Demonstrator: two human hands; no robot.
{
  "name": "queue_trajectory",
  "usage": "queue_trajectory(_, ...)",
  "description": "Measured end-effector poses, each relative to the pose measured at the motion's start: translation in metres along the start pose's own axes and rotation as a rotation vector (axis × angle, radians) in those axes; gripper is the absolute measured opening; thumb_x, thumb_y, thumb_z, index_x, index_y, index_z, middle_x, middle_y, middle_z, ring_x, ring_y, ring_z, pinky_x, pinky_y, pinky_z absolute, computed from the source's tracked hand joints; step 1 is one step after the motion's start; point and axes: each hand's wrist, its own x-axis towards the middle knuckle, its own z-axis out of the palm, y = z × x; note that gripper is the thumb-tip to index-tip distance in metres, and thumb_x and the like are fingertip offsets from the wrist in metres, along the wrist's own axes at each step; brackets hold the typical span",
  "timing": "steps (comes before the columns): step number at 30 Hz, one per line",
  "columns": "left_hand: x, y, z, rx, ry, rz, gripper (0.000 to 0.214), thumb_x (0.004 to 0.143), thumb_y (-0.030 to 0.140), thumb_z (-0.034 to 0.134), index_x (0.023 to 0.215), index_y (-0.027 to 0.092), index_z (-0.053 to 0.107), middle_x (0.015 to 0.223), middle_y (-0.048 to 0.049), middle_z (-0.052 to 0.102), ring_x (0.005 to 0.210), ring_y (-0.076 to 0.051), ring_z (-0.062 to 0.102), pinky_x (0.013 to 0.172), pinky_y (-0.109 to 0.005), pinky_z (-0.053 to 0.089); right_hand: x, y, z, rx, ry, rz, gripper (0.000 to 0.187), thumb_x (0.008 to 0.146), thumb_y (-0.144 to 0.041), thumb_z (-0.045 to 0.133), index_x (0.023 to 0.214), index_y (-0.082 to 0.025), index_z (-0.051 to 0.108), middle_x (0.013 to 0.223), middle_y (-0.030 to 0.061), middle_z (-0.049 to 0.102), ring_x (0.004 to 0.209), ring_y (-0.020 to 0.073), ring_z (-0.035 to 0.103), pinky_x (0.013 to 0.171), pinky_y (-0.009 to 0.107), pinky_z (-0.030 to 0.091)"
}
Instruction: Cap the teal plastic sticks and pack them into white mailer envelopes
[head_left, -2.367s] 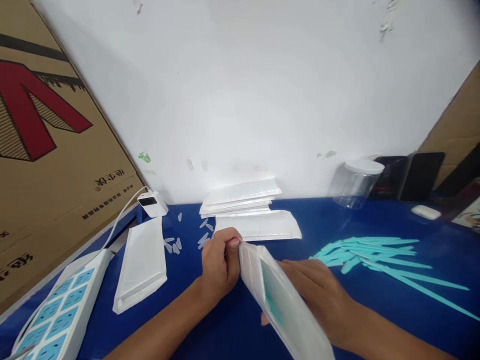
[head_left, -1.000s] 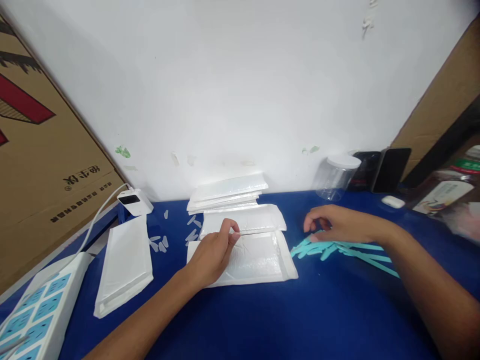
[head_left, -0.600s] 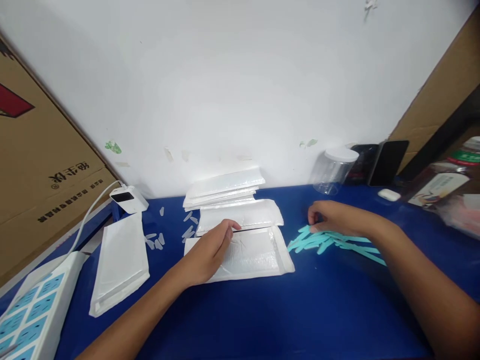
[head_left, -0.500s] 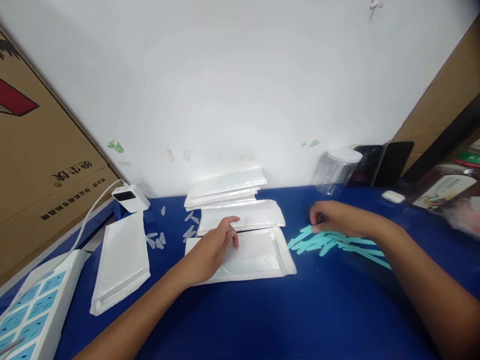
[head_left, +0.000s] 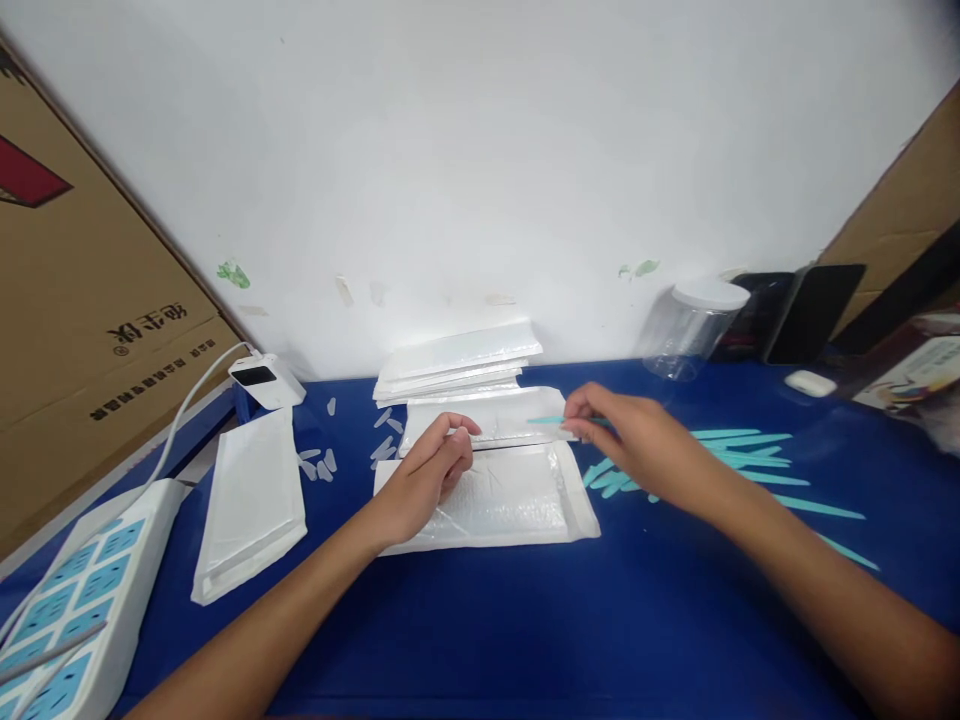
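My right hand (head_left: 626,435) pinches a thin, flat teal strip (head_left: 547,421) between thumb and fingertips. The strip points left over a white padded mailer (head_left: 450,415). Below that lies a nearer padded mailer (head_left: 517,495), its flap end to the right. Over the nearer mailer's left part is my left hand (head_left: 431,470), fingers loosely bent and somewhat apart, with nothing visible in them. A loose pile of similar teal strips (head_left: 750,455) lies on the blue table, partly hidden behind my right hand and forearm.
More padded mailers (head_left: 461,350) are stacked against the wall. Another mailer (head_left: 251,500) lies left, near small translucent pieces (head_left: 319,465) and a white device (head_left: 266,380). A power strip (head_left: 90,600) fills the left corner. A lidded clear jar (head_left: 694,330) stands back right.
My right hand has lifted from the pile and moved left and slightly up, carrying a teal strip. The remaining strips are more spread to the right. My left hand's fingers are a little more curled.
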Motion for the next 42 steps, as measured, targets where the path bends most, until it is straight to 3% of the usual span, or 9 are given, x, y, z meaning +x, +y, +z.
queue_trajectory(6,-0.001,0.002,0.000,-0.047,-0.141,-0.035,0.026,0.105,0.039,0.054,0.124,0.023,0.062,0.089,0.0009,0.051,0.061,-0.010,0.032,0.055,-0.026,0.028,-0.010,-0.022,0.017,0.040,0.026,-0.080,0.012,0.109,-0.036,0.056,0.107,-0.026,0.062,0.088,-0.0014,0.073,0.065,0.0140,0.060,0.062,0.027,0.044)
queue_trajectory(10,-0.003,-0.003,0.001,0.089,-0.237,0.050,0.042,0.111,0.046,0.045,0.147,0.025,0.044,0.102,-0.0056,0.070,0.062,-0.013,0.034,0.057,-0.028,0.033,-0.011,-0.021,0.016,0.054,0.064,-0.076,0.010,0.108,-0.032,0.057,0.111,-0.025,0.063,0.088,-0.0008,0.072,0.062,0.0129,0.060,0.061,0.026,0.045)
queue_trajectory(14,-0.005,-0.003,0.004,0.139,-0.267,0.040,0.035,0.113,0.050,0.039,0.136,0.024,0.040,0.104,-0.0088,0.077,0.058,-0.013,0.028,0.055,-0.030,0.027,-0.012,-0.022,0.016,0.094,0.083,-0.085,0.011,0.106,-0.032,0.061,0.109,-0.024,0.068,0.090,0.0004,0.075,0.068,0.0140,0.065,0.060,0.025,0.047)
queue_trajectory(17,-0.007,0.001,0.005,0.195,-0.280,0.011,0.033,0.113,0.053,0.037,0.125,0.023,0.039,0.084,-0.0014,0.071,0.061,-0.013,0.033,0.059,-0.030,0.030,-0.013,-0.026,0.016,0.157,0.082,-0.110,0.012,0.104,-0.034,0.066,0.105,-0.024,0.073,0.089,0.0001,0.079,0.067,0.0139,0.067,0.057,0.025,0.046)
queue_trajectory(19,-0.009,0.005,0.005,0.233,-0.290,-0.011,0.036,0.112,0.056,0.037,0.127,0.023,0.039,0.070,0.0070,0.052,0.063,-0.014,0.033,0.061,-0.029,0.031,-0.013,-0.030,0.016,0.223,0.067,-0.112,0.012,0.102,-0.035,0.070,0.104,-0.024,0.076,0.088,-0.0004,0.080,0.066,0.0136,0.067,0.055,0.025,0.046)
queue_trajectory(22,-0.012,0.012,0.004,0.292,-0.307,-0.069,0.044,0.110,0.061,0.038,0.136,0.025,0.039,0.071,0.0089,0.033,0.064,-0.014,0.030,0.060,-0.028,0.030,-0.012,-0.036,0.013,0.339,0.031,-0.110,0.012,0.100,-0.035,0.073,0.100,-0.024,0.080,0.089,-0.0011,0.082,0.066,0.0133,0.068,0.054,0.025,0.047)
queue_trajectory(29,-0.015,0.020,0.006,0.385,-0.344,-0.140,0.039,0.110,0.057,0.041,0.136,0.028,0.041,0.071,0.0086,0.037,0.064,-0.015,0.034,0.061,-0.029,0.034,-0.012,-0.039,0.012,0.458,-0.046,-0.081,0.012,0.099,-0.035,0.074,0.099,-0.026,0.083,0.089,-0.0017,0.083,0.073,0.0154,0.073,0.054,0.025,0.048)
queue_trajectory(34,-0.015,0.020,0.009,0.459,-0.308,-0.118,0.033,0.109,0.052,0.045,0.132,0.028,0.044,0.072,0.0075,0.043,0.067,-0.016,0.038,0.065,-0.030,0.036,-0.015,-0.042,0.013,0.413,-0.028,-0.167,0.010,0.100,-0.028,0.073,0.101,-0.025,0.083,0.089,-0.0019,0.083,0.070,0.0126,0.071,0.052,0.023,0.046)
queue_trajectory(42,-0.015,0.017,0.017,0.568,-0.247,-0.089,0.021,0.109,0.039,0.042,0.128,0.028,0.042,0.074,0.0065,0.048,0.067,-0.018,0.045,0.065,-0.031,0.037,-0.018,-0.045,0.014,0.291,-0.014,-0.351,0.016,0.105,-0.021,0.065,0.110,-0.022,0.080,0.103,0.0037,0.080,0.085,0.0144,0.073,0.073,0.025,0.055)
